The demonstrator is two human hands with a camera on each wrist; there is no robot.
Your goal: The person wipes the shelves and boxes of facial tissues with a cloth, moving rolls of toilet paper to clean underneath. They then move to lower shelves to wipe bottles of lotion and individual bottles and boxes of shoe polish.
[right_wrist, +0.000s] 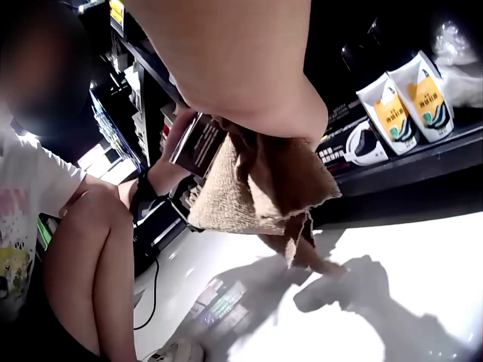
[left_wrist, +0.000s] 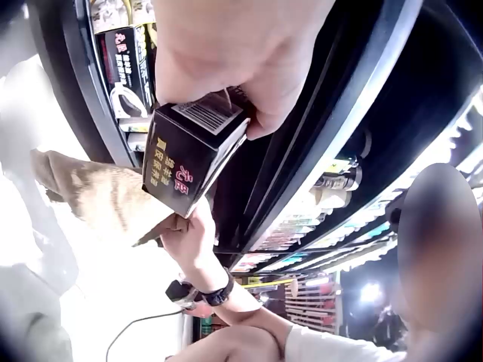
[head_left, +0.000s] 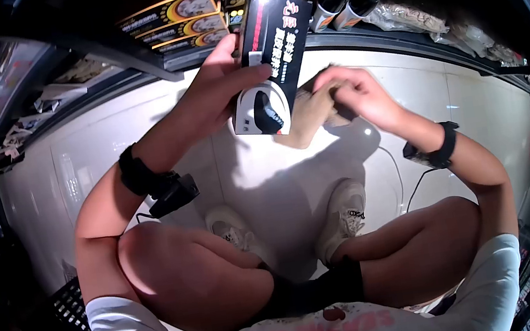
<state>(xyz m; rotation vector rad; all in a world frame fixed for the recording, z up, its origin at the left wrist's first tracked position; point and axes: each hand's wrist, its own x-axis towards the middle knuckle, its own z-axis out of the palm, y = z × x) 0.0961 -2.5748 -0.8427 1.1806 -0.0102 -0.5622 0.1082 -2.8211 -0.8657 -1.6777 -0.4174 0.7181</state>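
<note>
On the far shelf (right_wrist: 411, 162) you have stacked boxes (head_left: 191, 23) at left, two pouches (right_wrist: 389, 113) to their right, then plastic bags (head_left: 407, 18); pale floor (head_left: 44, 183) lies before you, a black basket (head_left: 74, 311) near left.

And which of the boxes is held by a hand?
The black box in the left hand; the others, including the orange-marked stack, sit on the shelf.

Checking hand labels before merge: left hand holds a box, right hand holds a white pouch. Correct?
Not quite: the right hand holds a brown cloth; the right wrist view shows it. The left hand does hold a box.
</note>
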